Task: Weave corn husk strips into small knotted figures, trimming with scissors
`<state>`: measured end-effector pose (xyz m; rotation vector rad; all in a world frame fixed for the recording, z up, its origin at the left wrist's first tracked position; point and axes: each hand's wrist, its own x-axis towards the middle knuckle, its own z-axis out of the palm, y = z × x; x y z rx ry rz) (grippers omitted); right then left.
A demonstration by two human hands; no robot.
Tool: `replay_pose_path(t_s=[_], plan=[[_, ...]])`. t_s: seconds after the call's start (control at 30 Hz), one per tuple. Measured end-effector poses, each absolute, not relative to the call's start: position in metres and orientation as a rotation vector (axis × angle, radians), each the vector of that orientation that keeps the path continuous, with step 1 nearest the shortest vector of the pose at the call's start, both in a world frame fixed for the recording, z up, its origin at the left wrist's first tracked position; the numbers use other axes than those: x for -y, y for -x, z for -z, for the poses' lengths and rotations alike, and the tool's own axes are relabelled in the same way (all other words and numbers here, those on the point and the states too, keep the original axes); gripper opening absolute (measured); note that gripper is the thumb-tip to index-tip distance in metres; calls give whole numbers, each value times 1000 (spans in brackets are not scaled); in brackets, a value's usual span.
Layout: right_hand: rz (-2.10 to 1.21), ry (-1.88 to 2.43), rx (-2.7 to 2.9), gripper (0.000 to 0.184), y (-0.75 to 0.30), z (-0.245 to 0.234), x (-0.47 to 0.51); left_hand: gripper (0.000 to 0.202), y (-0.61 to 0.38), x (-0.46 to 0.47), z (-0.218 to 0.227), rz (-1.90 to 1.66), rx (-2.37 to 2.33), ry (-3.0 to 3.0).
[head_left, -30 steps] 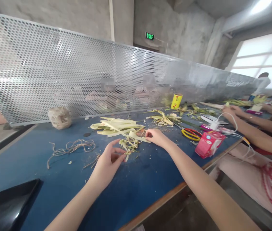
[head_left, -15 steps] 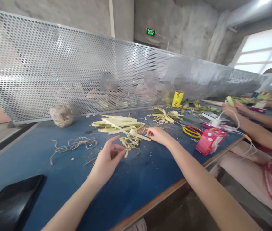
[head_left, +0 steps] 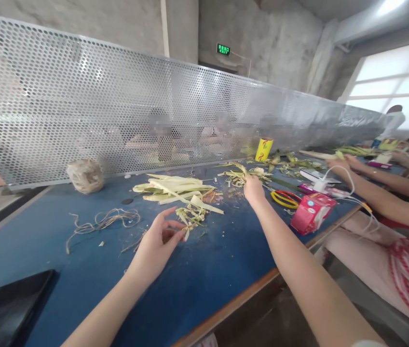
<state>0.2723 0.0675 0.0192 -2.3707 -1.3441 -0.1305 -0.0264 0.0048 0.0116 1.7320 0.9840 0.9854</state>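
My left hand [head_left: 157,241] rests on the blue table [head_left: 208,274] with thumb and forefinger pinched on the near end of a small clump of pale green leaf scraps [head_left: 191,215]. My right hand [head_left: 253,186] is stretched farther out, at the edge of a far heap of leaf strips [head_left: 238,175]; its fingertips are hidden behind the hand. A larger pile of long pale leaf strips [head_left: 173,188] lies between the two hands, toward the screen.
A perforated metal screen [head_left: 117,106] runs along the far side. Yellow scissors [head_left: 286,198], a pink box [head_left: 311,212], a white charger with cable [head_left: 323,185] and a yellow cup [head_left: 264,149] lie right. Loose twine [head_left: 103,220], a wrapped lump [head_left: 85,176] and a black slab [head_left: 9,308] lie left. A co-worker's arms [head_left: 378,193] reach in from the right.
My right hand has left the leaf strip by the small clump and moved right and away to the far heap. My left hand has stayed pinched at the clump.
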Motion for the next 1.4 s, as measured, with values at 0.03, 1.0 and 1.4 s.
replay_pose_path(t_s=[0.03, 1.0, 1.4], plan=[[99, 2431, 1288, 37, -275, -18, -67, 54, 26, -5, -11, -986, -983, -1732], [121, 2776, 555, 35, -319, -6, -70, 54, 29, 2, -20, -1037, -1001, -1699], [455, 2369, 552, 40, -309, -23, -47, 58, 29, 2, -25, -1048, -1025, -1688]])
